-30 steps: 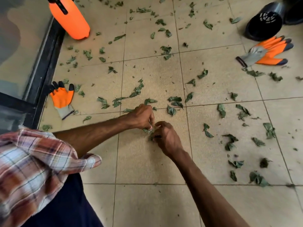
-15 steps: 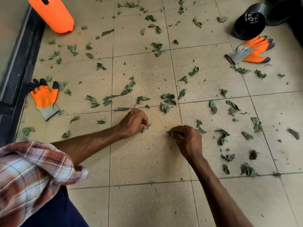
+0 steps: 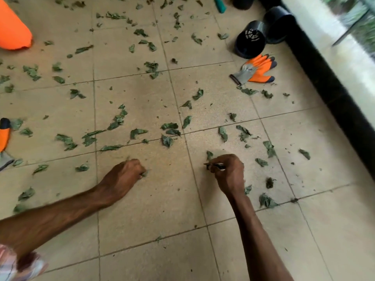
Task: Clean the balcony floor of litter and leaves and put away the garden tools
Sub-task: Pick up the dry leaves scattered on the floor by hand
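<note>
Dozens of torn leaves point(image 3: 167, 140) litter the tiled floor point(image 3: 142, 209). The left hand point(image 3: 123, 175) curls tight around some leaves. The right hand point(image 3: 229, 173) pinches a thin dark piece point(image 3: 216, 165), too blurred to name. There are two orange gloves, one whole point(image 3: 255, 71) and one cropped point(image 3: 4, 134), two tipped black pots point(image 3: 250, 42), and one orange container point(image 3: 12, 31), cut off.

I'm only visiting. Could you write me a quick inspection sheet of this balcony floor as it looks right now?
Surface: beige tiled floor, dark grout lines.
Job's things: green leaves strewn over most tiles; orange glove beside two black pots; second glove at left edge; orange container top left.
Clutter: tiny crumbs among the leaves.
Hands: left hand fisted, leaf bits showing at its fingers; right hand pinches a thin dark scrap.
Cables: nothing seen.
Surroundings: black ledge along the right, blurred greenery beyond.
</note>
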